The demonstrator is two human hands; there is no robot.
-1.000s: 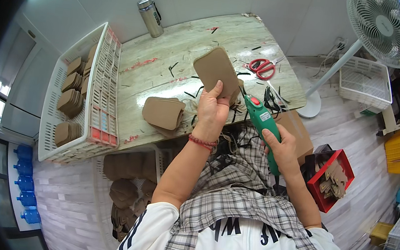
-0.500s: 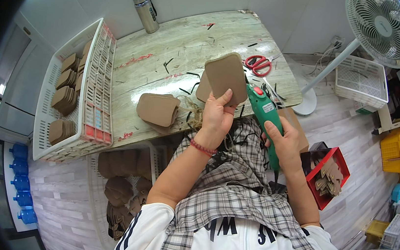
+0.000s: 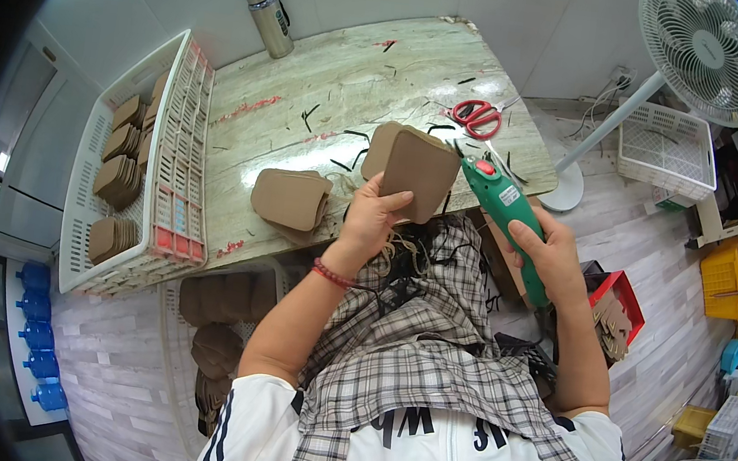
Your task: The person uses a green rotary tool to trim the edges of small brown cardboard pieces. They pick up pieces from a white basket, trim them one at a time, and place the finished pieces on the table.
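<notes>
Between the thumb and fingers of my left hand (image 3: 372,217), closed on its lower edge, is a brown rounded panel (image 3: 421,171) tilted over the table's front edge. Its material is hard to tell. My right hand (image 3: 550,251) is wrapped around green handheld electric scissors (image 3: 498,197) with a red button. Their metal tip sits close to the panel's upper right corner; whether they touch I cannot tell. Partly hidden behind the held panel is more brown panel (image 3: 380,148). To the left, a small stack of similar panels (image 3: 289,199) lies on the table.
The table (image 3: 313,78) carries red-handled scissors (image 3: 475,118), black scraps and a steel thermos (image 3: 270,21). A white crate (image 3: 151,228) holding panel stacks stands at its left. On the right are a red box (image 3: 622,309) of brown cut pieces and a standing fan (image 3: 703,55).
My left hand has moved left and slightly down, swinging the panel's top edge rightward and down. My right hand and the electric scissors have shifted a little to the right.
</notes>
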